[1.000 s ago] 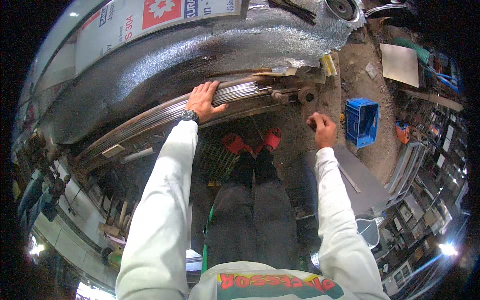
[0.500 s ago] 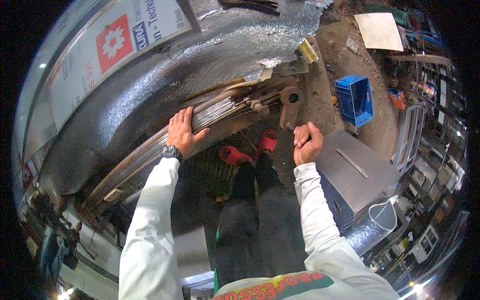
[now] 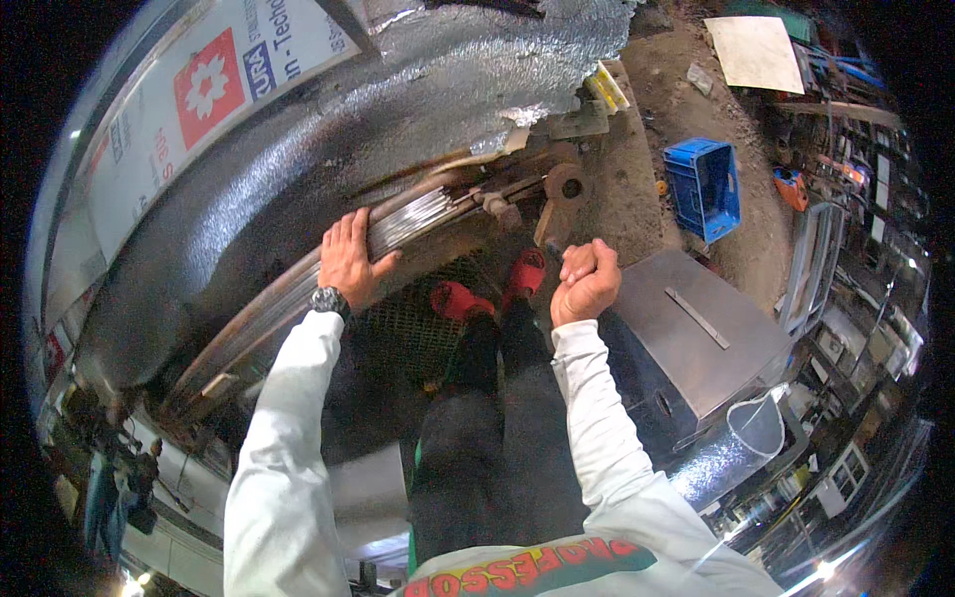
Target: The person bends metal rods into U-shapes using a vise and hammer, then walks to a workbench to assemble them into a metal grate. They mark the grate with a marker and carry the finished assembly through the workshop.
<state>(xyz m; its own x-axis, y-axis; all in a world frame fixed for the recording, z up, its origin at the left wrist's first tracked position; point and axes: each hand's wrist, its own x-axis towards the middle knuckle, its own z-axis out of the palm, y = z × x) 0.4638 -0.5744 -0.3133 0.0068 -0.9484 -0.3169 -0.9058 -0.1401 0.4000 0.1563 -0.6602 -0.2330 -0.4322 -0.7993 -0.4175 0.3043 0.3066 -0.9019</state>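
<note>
My left hand (image 3: pixel 348 261) lies flat, fingers stretched out and thumb apart, on the long rusty rolling machine (image 3: pixel 264 303) that runs across in front of me. A bundle of shiny metal rods or rollers (image 3: pixel 413 217) shows just right of it. My right hand (image 3: pixel 585 281) is closed around the dark grip of a crank handle (image 3: pixel 545 225), its fingers hiding most of the grip. The crank arm hangs from a round hub (image 3: pixel 567 184) at the machine's right end.
Beyond the machine spreads a dented, shiny metal sheet (image 3: pixel 477 75). At the right stand a metal box (image 3: pixel 686 328) with a flat strip on top, a rolled sheet cylinder (image 3: pixel 736 443) and a blue crate (image 3: pixel 702 189). My feet wear red sandals (image 3: pixel 460 300).
My right hand has moved left relative to the metal box, and the crank arm has swung with it. My left hand stays on the machine. The whole view has shifted slightly.
</note>
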